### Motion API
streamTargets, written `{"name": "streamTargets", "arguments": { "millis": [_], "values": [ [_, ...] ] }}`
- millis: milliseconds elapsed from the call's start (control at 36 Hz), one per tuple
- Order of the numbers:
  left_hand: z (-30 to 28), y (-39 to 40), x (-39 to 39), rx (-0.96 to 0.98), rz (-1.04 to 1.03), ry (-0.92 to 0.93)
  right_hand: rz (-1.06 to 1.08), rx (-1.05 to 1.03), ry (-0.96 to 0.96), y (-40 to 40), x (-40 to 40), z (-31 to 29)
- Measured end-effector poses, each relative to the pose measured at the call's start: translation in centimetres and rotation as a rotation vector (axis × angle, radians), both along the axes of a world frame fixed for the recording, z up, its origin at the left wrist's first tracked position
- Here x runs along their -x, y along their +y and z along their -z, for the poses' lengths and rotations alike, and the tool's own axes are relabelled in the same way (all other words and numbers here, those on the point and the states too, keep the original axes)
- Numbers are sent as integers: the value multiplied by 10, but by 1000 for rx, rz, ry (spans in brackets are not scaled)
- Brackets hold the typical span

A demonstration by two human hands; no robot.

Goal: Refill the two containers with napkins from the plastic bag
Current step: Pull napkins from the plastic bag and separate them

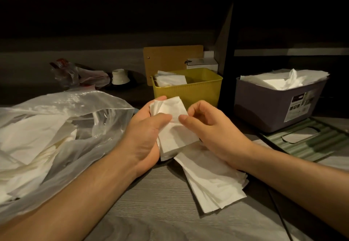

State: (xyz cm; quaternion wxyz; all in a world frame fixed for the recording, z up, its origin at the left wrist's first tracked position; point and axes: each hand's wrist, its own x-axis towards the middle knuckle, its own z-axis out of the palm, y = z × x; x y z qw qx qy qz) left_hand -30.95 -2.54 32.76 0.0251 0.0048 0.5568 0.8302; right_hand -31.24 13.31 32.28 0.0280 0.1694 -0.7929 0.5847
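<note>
My left hand (146,133) grips a small stack of folded white napkins (173,127) just in front of the yellow container (200,89), which has a few napkins in its left part. My right hand (209,129) pinches the top napkin of that stack with thumb and forefinger. A large clear plastic bag (62,131) full of white napkins lies at the left. The purple container (273,104) at the right is filled to the rim with napkins. Another pile of napkins (213,180) lies on the table under my right wrist.
A ribbed green lid (309,138) with an oval slot lies flat in front of the purple container. Behind the yellow container stand a brown board (170,59) and a small white box (204,63). A crumpled bag (66,72) and white cup (120,76) sit far left.
</note>
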Motion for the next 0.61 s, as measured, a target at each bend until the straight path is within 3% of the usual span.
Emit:
{"name": "streamTargets", "arguments": {
  "millis": [139,250,361,500,611],
  "values": [
    [-5,0,2,-81,0,61,-96,-35,-107,0,-1,-2],
    [-6,-4,6,-58,-41,127,20,95,31,6,7,0],
    [0,-13,10,270,-45,266,78,152,156,13,14,3],
    [5,-23,12,880,12,377,102,112,269,16,15,7],
    [4,-29,13,1071,31,386,50,54,248,21,15,7]
  ]
}}
